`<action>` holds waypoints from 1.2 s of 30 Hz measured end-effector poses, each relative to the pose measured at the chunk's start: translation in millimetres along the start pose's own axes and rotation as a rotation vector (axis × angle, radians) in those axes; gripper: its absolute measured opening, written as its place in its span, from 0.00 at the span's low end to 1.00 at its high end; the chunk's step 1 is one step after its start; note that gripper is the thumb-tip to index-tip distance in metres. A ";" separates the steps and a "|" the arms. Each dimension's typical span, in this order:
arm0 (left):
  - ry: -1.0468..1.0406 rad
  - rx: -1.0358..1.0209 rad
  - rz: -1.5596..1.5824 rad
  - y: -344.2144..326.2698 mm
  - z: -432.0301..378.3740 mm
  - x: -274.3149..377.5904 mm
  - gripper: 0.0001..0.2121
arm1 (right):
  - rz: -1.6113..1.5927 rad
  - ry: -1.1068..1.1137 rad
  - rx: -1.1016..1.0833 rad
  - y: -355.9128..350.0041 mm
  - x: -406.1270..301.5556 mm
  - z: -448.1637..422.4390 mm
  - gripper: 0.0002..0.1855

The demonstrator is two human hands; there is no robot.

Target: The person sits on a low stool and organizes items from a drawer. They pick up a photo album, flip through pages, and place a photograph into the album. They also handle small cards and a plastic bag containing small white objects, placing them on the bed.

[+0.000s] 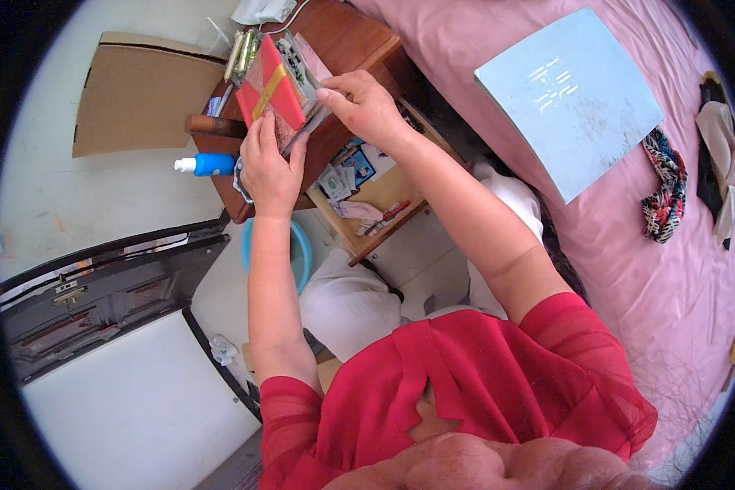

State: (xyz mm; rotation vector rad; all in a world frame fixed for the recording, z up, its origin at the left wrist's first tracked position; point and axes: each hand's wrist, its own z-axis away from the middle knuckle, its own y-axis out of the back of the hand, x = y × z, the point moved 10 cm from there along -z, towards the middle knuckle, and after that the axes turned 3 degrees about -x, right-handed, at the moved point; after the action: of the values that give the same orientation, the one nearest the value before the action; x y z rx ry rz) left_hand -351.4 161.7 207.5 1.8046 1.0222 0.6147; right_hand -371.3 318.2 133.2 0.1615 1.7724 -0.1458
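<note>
Above the wooden nightstand top (306, 21) I see a red packet with a gold band (277, 86), held tilted. My left hand (272, 162) grips its near left side, thumb at the lower edge and fingers over the face. My right hand (364, 107) pinches the edge of a grey, see-through plastic sleeve (311, 92) along the packet's right side. Dark and green small items show behind that plastic; what they are cannot be told. Below the hands stands a pulled-out wooden drawer (398, 190), with cards, papers and red-handled pliers (396, 211) in it.
A blue pump bottle (211, 164) stands at the nightstand's left edge, by a brown cardboard sheet (147, 92). A turquoise basin (306, 245) is on the floor. On the pink bed (625, 269) lie a light-blue box (576, 104) and a patterned cloth (664, 190).
</note>
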 end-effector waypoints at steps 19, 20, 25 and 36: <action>0.101 0.118 -0.070 10.2 -6.7 2.2 0.30 | 0.064 0.146 -0.191 -23.2 -8.3 -1.2 0.23; 0.103 0.121 -0.076 10.4 -7.4 3.7 0.30 | 0.068 0.144 -0.192 -23.5 -6.8 -1.8 0.23; 0.080 0.141 -0.051 11.1 -4.7 -2.8 0.26 | 0.162 0.161 -0.180 -22.7 -16.7 1.4 0.20; 0.179 0.125 0.076 8.6 -1.3 -21.1 0.23 | 0.167 0.082 -0.060 -7.8 -17.7 1.3 0.19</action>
State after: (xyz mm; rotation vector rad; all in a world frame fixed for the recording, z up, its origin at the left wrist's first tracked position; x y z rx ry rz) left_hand -360.2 142.6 216.3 1.9306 1.1374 0.7856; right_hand -367.9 309.8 150.4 0.2745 1.8337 0.0343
